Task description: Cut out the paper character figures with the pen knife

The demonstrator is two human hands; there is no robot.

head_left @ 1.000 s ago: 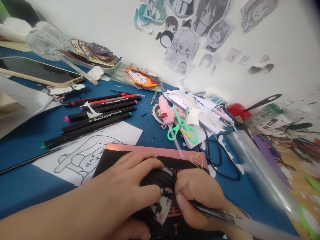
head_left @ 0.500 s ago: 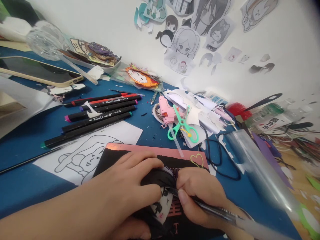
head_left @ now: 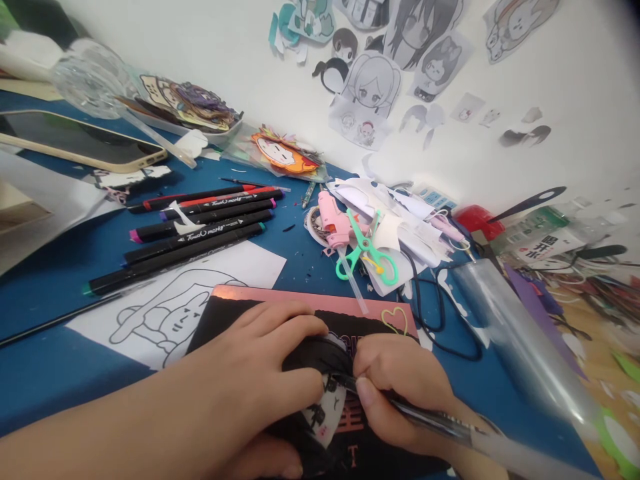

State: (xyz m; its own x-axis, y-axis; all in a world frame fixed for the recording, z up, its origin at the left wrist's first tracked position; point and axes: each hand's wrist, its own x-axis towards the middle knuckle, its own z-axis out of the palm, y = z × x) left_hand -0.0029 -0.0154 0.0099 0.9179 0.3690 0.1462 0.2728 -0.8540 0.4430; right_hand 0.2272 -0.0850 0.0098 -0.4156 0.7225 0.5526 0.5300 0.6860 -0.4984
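A small paper cutout of a cartoon face with black hair (head_left: 329,415) lies on a black and pink book (head_left: 250,298). My left hand (head_left: 270,373) is spread over the cutout, its fingers and thumb pressing and holding it. A pen with a dark grip and clear barrel (head_left: 435,421) is pinched in my right hand (head_left: 400,387). The pen's tip touches the cutout at the edge of the black hair, close to my left fingers. Part of the cutout is hidden under my left hand.
Several black markers (head_left: 200,233) and a line drawing (head_left: 170,313) lie at the left. Green scissors (head_left: 365,247), a pink glue gun (head_left: 334,217) and paper scraps (head_left: 370,200) sit behind the book. A clear plastic roll (head_left: 525,340) is at the right. A phone (head_left: 80,143) lies far left.
Almost nothing differs. Both hands, the pen and the cutout stay in nearly the same place; the whole view has shifted very slightly.
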